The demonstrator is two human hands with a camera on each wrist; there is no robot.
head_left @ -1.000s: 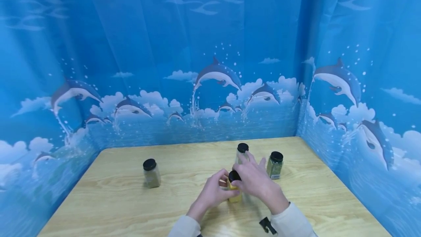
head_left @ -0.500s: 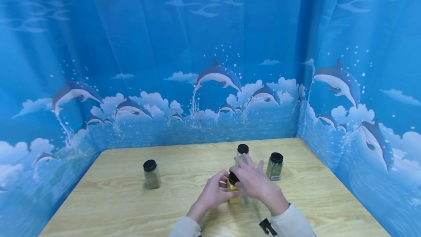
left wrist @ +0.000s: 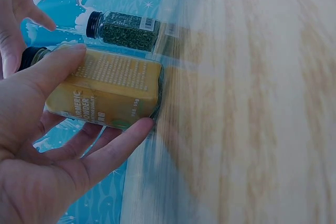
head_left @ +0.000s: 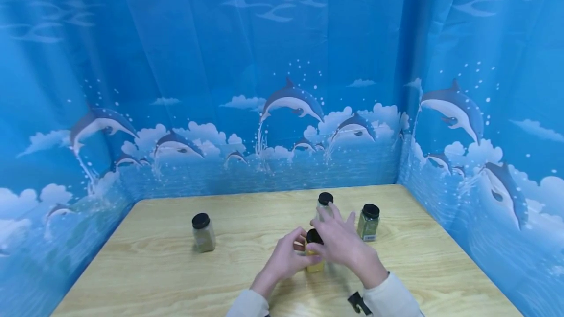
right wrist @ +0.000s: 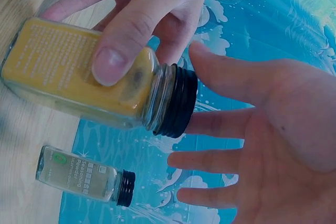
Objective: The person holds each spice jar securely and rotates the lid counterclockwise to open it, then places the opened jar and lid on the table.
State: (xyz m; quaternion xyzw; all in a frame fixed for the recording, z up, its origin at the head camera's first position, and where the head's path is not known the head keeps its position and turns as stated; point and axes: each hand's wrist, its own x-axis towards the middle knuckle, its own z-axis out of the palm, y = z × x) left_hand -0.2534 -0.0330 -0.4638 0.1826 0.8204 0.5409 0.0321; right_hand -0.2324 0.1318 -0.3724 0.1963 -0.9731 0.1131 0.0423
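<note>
A glass jar of yellow turmeric powder [left wrist: 110, 85] with a black screw lid [right wrist: 178, 102] stands upright on the table. My left hand [head_left: 286, 257] grips the jar's body, its thumb on one face and its fingers around the opposite side. My right hand [head_left: 341, 241] is at the lid, its fingers spread and nearly straight. In the right wrist view, that thumb stands just off the lid and the index finger lies close against it; whether it touches is unclear. The lid sits on the jar's threaded neck.
Behind the right hand stands a pale seasoning powder jar [right wrist: 79, 174], partly hidden. A jar of green flakes [head_left: 368, 222] is to its right, and a greyish-brown powder jar [head_left: 203, 233] stands left on the wooden table [head_left: 154, 278]. A blue dolphin curtain [head_left: 220, 62] encloses the table.
My right fingers have shifted around the lid: half a second ago they were wrapped closer, and now the thumb has swung across its front. My left hand and the jar stay in place.
</note>
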